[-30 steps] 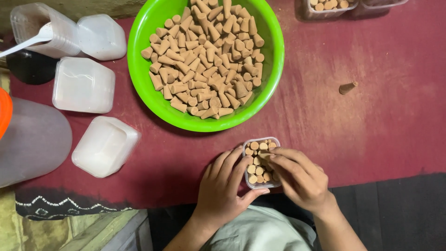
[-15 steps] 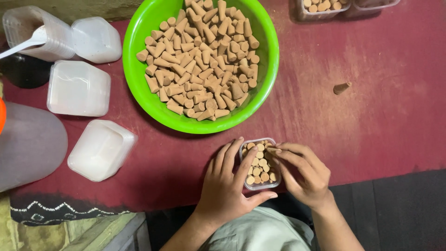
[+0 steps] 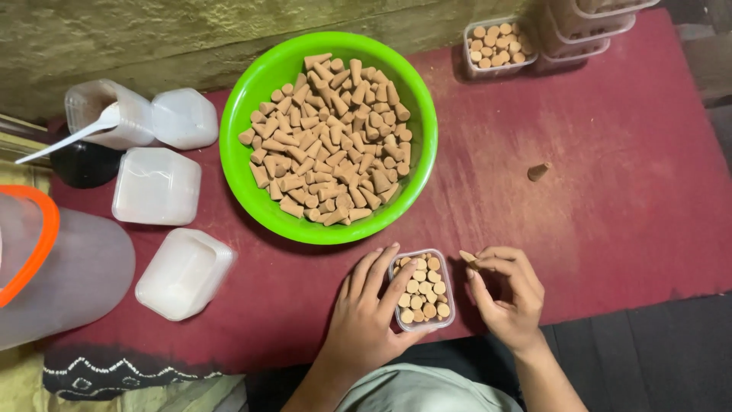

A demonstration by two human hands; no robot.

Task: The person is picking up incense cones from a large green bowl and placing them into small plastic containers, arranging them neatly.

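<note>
A small clear plastic box [image 3: 448, 294] packed with upright tan cones stands on the red mat near the front edge. My left hand [image 3: 367, 313] rests on the mat against the box's left side, fingers spread and steadying it. Just right of the box, my right hand [image 3: 509, 294] pinches one tan cone [image 3: 467, 257] between thumb and fingertips. Behind them sits a bright green bowl [image 3: 252, 99] heaped with loose tan cones [image 3: 328, 137].
Empty white plastic boxes [image 3: 156, 185] [image 3: 183, 272] lie at the left, one with a white spoon [image 3: 72, 137]. A translucent jug with an orange rim [image 3: 69, 271] is far left. Filled clear boxes [image 3: 497, 46] stand at the back right. A single cone [image 3: 538, 172] lies loose on the mat.
My right hand has drawn away from the top of the small box to its right side, with a cone in its fingers. The view has tilted up a little.
</note>
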